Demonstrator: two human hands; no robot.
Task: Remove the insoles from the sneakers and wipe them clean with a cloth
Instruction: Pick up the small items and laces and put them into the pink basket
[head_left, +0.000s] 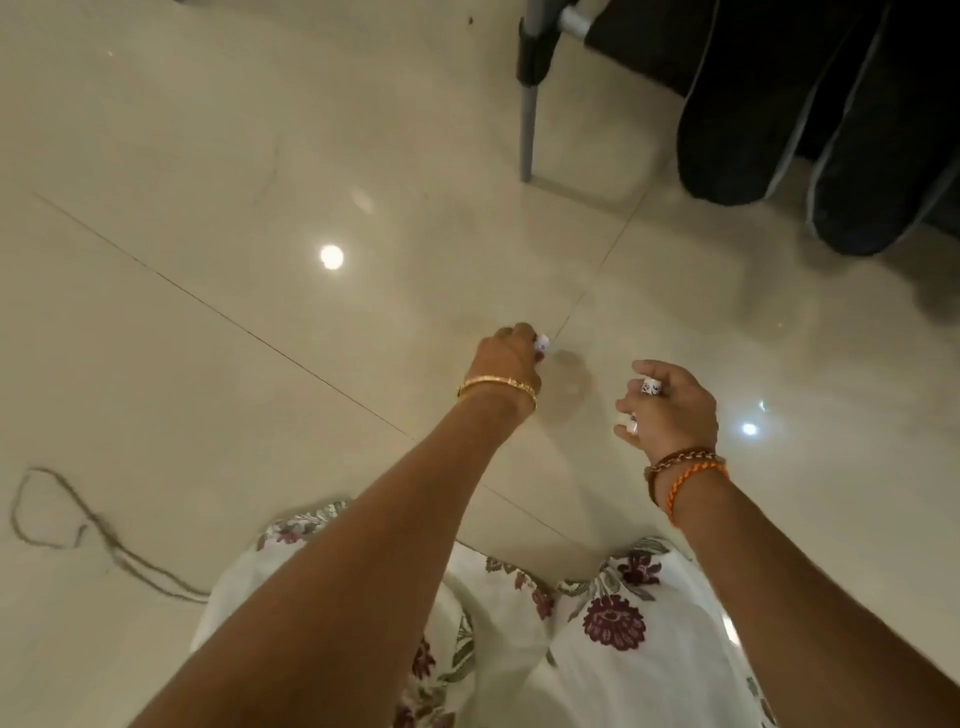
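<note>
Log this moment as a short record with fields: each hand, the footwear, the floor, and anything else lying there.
left hand: fingers curled, white-tipped, nothing visibly held
right hand: fingers loosely curled, white-tipped, holds nothing
dark sneakers: upper right, on the floor, apart from both hands
insoles: none in view
cloth: none in view
floor: glossy pale tiles, light reflections
metal leg: stands left of the sneakers
cord: looped, lower left
floral garment: bottom centre

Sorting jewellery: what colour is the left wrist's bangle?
Gold; the bangle shows clearly in the head view.
</note>
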